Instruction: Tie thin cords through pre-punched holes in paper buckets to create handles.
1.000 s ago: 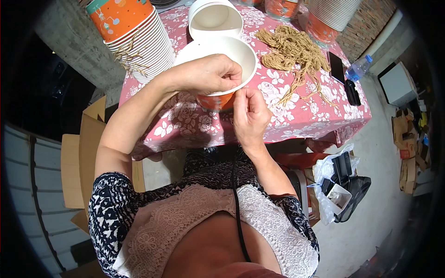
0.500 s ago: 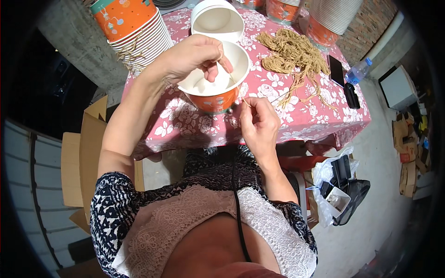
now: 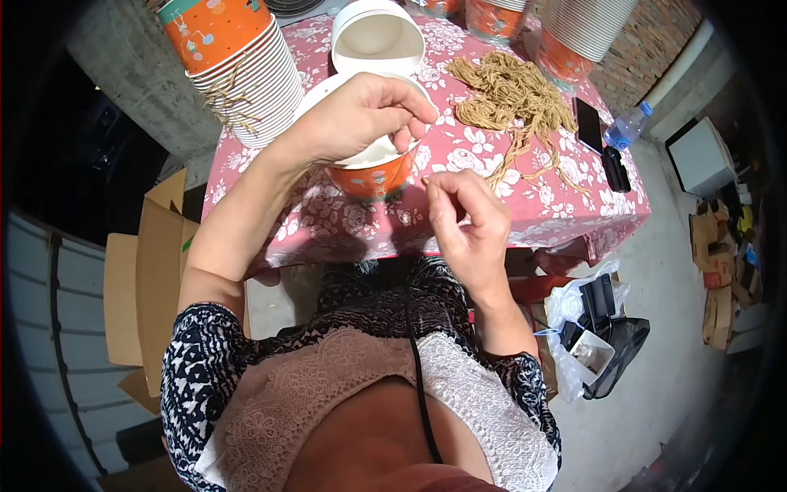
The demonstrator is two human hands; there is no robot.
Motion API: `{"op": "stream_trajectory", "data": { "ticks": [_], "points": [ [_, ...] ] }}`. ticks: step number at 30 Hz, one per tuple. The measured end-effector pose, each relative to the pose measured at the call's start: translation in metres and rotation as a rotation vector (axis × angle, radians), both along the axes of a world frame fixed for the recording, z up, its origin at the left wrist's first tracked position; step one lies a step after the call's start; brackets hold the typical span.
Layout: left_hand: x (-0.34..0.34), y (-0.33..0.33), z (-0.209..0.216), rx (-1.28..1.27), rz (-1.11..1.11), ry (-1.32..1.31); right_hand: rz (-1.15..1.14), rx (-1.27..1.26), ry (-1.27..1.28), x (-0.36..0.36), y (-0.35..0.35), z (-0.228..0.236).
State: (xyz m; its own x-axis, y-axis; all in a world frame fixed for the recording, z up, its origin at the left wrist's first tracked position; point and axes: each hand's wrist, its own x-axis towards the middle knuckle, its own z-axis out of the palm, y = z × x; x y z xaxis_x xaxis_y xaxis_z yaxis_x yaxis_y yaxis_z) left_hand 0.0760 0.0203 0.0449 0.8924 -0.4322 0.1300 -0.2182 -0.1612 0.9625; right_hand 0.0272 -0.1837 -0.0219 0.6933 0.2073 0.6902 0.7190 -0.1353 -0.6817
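An orange paper bucket (image 3: 370,182) with a white inside stands near the table's front edge. My left hand (image 3: 373,119) hangs over its rim, fingers curled and fingertips close together; whatever they pinch is too small to make out. To the right of the bucket, apart from it, my right hand (image 3: 474,209) pinches thumb against forefinger, with a small tan bit of string at the tips. A thin line runs down the bucket's right wall. The hank of tan string (image 3: 512,94) lies loosely heaped farther right, its loose ends trailing toward me.
A tall stack of orange-and-white buckets (image 3: 246,78) rises at the left, tan strings hanging on its rims. Behind my bucket a white bucket (image 3: 379,37) lies with its mouth toward me. More stacked buckets (image 3: 578,41), a phone (image 3: 589,125) and a water bottle (image 3: 630,125) are at the right.
My right hand has drawn slightly away to the right of the bucket. My left hand has shifted right across the rim, its fingers lifting from the bucket's inside toward its right edge.
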Motion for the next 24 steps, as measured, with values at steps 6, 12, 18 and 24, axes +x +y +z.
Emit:
{"op": "stream_trajectory", "data": {
  "ticks": [6,12,18,24],
  "points": [
    [-0.004,-0.009,0.003,0.188,-0.026,-0.062,-0.051,0.049,-0.084,0.031,0.000,0.017],
    [0.003,-0.011,0.005,0.267,-0.010,-0.121,0.041,0.121,0.100,0.054,0.008,0.027],
    [0.013,-0.002,0.002,0.016,-0.044,0.008,-0.014,-0.115,-0.288,0.068,-0.005,0.021],
    [0.015,-0.002,-0.002,0.016,-0.117,0.006,-0.069,-0.193,-0.314,0.058,0.003,0.019]
  ]
}}
